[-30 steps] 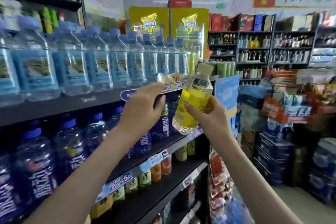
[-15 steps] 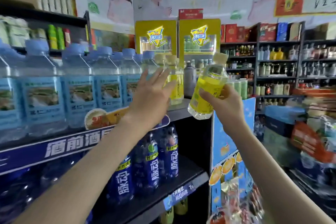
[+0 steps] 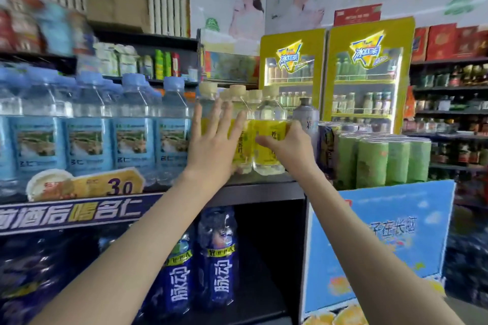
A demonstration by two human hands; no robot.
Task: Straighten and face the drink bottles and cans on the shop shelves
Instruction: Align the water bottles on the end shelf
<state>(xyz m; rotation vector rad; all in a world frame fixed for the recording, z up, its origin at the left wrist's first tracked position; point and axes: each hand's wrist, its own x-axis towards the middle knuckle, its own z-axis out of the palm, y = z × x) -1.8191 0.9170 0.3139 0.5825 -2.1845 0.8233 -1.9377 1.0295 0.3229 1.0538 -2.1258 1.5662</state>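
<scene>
The right hand (image 3: 287, 148) gripped the yellow bottle (image 3: 269, 126) at the right end of the shelf (image 3: 264, 187), near its front edge, while the left hand (image 3: 211, 145), fingers spread flat, braced the neighbouring yellow bottles (image 3: 247, 140); too hard a shove could have toppled one off that front corner.

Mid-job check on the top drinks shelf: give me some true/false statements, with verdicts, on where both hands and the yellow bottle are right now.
1. The right hand grips the yellow-label bottle. True.
2. That bottle is held in the air, clear of the shelf. False: it is upright with its base down at the shelf, at the right end of the yellow row.
3. The left hand lies with straight fingers against the neighbouring yellow bottles. True.
4. The green cans stand left of the blue-capped water bottles. False: they stand to the right, past the shelf end.
5. Dark blue bottles fill the shelf below. True.
</scene>
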